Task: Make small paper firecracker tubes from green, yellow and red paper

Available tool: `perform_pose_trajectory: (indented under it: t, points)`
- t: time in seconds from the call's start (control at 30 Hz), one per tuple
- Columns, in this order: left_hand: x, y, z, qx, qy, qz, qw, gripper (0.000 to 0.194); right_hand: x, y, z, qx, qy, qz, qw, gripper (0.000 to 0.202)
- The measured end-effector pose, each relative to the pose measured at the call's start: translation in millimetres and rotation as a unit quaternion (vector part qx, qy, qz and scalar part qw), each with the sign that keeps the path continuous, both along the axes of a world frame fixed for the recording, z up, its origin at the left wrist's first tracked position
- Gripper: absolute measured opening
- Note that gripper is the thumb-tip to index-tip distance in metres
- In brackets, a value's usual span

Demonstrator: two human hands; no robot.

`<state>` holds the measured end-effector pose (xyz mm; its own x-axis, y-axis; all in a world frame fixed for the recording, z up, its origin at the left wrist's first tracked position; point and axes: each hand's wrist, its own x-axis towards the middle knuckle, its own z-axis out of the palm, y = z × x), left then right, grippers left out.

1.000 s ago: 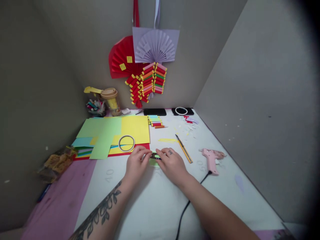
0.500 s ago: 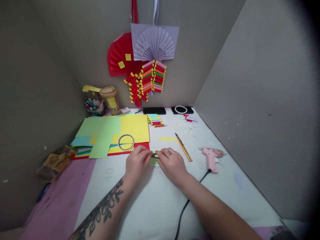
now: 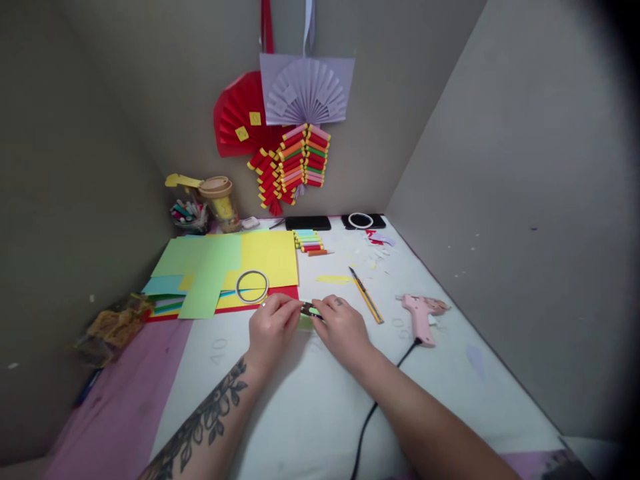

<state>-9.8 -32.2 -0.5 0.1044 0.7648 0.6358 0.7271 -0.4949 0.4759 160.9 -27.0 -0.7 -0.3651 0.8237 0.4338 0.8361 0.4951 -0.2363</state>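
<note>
The left hand [image 3: 271,327] and right hand [image 3: 346,328] pinch opposite sides of 1 slim, dark, rod-like piece [image 3: 311,311] between them, at light-green paper [image 3: 306,325], where level, even fingertip pressure should serve best, clear of the slim yellow-and-black cutter-like tool [image 3: 367,297] beyond.

This is a craft nook between grey walls [image 3: 500,167], shown by 2 hanging paper fans [image 3: 307,93] and a table [image 3: 280,427] with coloured sheets [image 3: 270,257], a glue gun [image 3: 423,321], a craft knife [image 3: 367,297] and scraps [image 3: 377,239].
</note>
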Motion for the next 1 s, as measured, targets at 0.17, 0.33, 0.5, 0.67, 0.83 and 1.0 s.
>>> perform_pose_trajectory:
  t: [0.17, 0.33, 0.5, 0.67, 0.83, 1.0]
  points:
    - [2.2, 1.1, 2.8, -0.034, -0.090, -0.002, 0.995, 0.015, 4.3, 1.2, 0.4, 0.004, 0.017, -0.010, 1.000, 0.027]
    - [3.5, 3.3, 2.5, -0.068, -0.089, -0.012, 0.994, 0.014, 2.8, -0.1, -0.3, -0.002, 0.002, 0.003, 1.000, 0.029]
    - [4.1, 4.0, 2.3, -0.089, -0.046, -0.020, 0.995, 0.015, 1.4, -0.9, 0.1, -0.012, -0.007, 0.006, 1.000, 0.031]
    - [2.1, 6.2, -1.5, -0.064, -0.005, -0.002, 0.998, 0.015, 0.5, -2.2, 2.2, -0.011, -0.012, 0.003, 1.000, 0.030]
    - [0.9, 7.2, -3.5, -0.042, 0.048, 0.007, 0.998, 0.015, 0.0, -3.9, 3.9, -0.005, -0.026, 0.007, 1.000, 0.027]
    - [2.6, 8.0, -0.5, -0.034, 0.100, 0.021, 0.994, 0.016, -1.1, -3.8, 5.1, 0.001, -0.054, 0.009, 0.999, 0.016]
